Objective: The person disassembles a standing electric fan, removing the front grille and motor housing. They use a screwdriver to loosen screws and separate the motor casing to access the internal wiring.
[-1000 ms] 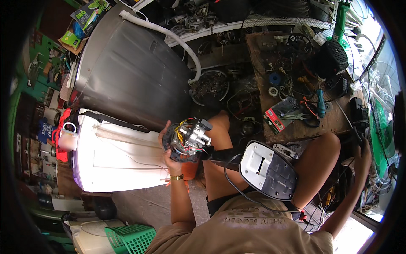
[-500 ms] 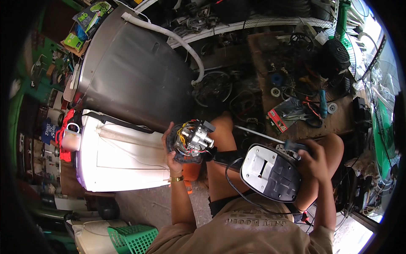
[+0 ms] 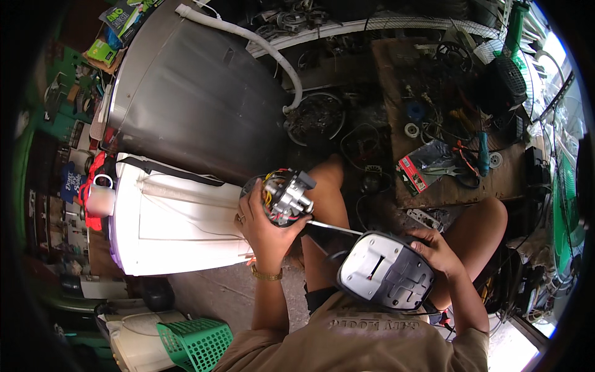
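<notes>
My left hand (image 3: 266,226) is wrapped round a fan motor (image 3: 290,197), a round body with a silvery gearbox and yellow and red wires. A long thin screwdriver shaft (image 3: 334,227) reaches to the motor's lower side; whether its tip touches cannot be seen. Its handle is hidden behind a rounded appliance base (image 3: 362,263), white and black, turned underside up above my lap. My right hand (image 3: 441,253) is closed at the base's right edge, in line with the shaft, with the thumb near the rim.
A dark grey appliance (image 3: 192,93) with a white hose (image 3: 273,56) stands far left, a white cabinet-like box (image 3: 186,242) nearer. On the wooden bench (image 3: 396,111) lie scissors (image 3: 443,171), a teal-handled tool (image 3: 483,155) and a packet (image 3: 418,173). A green basket (image 3: 198,341) sits lower left.
The screwdriver has moved left and down until its shaft meets the motor. My left hand has turned, its back now showing. The base and my right hand have shifted slightly left.
</notes>
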A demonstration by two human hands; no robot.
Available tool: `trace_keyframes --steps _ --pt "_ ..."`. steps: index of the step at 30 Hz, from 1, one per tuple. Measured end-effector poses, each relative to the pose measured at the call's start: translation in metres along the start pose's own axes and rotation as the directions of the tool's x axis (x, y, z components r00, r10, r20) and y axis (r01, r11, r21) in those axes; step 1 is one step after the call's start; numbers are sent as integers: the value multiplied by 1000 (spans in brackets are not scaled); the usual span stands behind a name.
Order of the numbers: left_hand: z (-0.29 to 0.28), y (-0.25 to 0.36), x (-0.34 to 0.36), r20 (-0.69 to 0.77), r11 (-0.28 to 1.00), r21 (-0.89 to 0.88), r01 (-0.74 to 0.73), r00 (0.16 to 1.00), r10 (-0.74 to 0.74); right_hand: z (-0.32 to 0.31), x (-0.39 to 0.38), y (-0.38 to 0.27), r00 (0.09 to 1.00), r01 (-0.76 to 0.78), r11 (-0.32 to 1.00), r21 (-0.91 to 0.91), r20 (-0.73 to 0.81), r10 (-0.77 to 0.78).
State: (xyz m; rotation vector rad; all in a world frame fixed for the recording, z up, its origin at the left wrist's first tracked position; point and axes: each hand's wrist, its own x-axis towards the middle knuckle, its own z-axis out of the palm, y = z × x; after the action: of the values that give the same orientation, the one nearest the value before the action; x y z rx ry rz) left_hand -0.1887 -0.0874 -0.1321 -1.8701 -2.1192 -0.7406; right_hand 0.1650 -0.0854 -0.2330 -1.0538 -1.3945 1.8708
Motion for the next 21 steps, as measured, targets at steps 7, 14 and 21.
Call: trace_keyframes --steps 7,14,21 --pt "6 -2 -14 -59 977 -192 97 992 -110 0 -3 -2 987 -113 989 96 129 100" --pt "25 -24 -33 -105 881 -455 128 975 -196 1 -7 10 957 -239 954 182 211 200" --pt "33 -33 -38 -101 792 -596 136 965 -241 9 2 9 941 -264 938 224 275 199"
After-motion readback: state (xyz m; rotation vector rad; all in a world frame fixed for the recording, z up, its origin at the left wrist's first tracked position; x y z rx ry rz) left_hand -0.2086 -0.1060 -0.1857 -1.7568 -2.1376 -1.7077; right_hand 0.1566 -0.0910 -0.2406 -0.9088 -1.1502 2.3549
